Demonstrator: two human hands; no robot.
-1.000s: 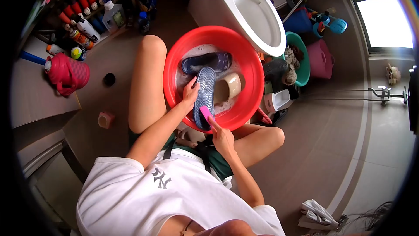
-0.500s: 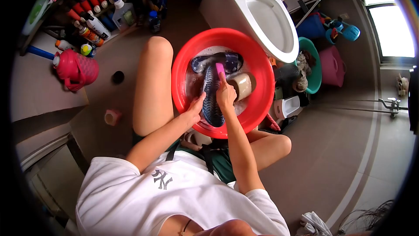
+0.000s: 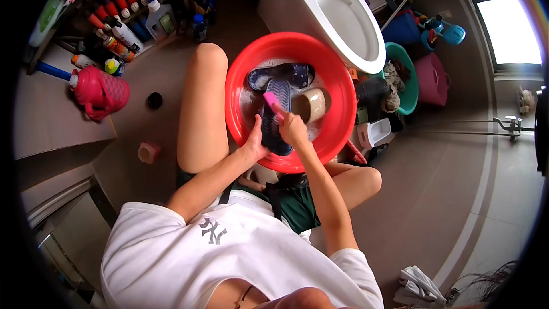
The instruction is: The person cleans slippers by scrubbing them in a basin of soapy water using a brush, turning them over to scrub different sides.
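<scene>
A red basin (image 3: 342, 120) with sudsy water stands between my knees. In it a dark blue slipper (image 3: 278, 89) lies sole up, its zigzag tread showing. My right hand (image 3: 293, 129) is wrapped round a pink brush (image 3: 271, 100), which is over the sole near its middle; the bristles are hidden. My left hand (image 3: 257, 142) grips the slipper's left edge near its close end. Across the far side of the basin lies a second dark blue slipper (image 3: 297, 74) with a pale pattern. A beige slipper (image 3: 314, 106) rests at the right.
A white toilet (image 3: 374, 60) stands just beyond the basin. To the right are a teal tub (image 3: 409, 89), a pink bucket (image 3: 433, 77) and a white plastic container (image 3: 376, 136). A pink jug (image 3: 103, 92) and several bottles (image 3: 127, 36) are at the left.
The pink brush has moved from the far end of the sole toward me and left, its handle now tilted. The basin appears slightly higher in view. My left hand keeps its grip.
</scene>
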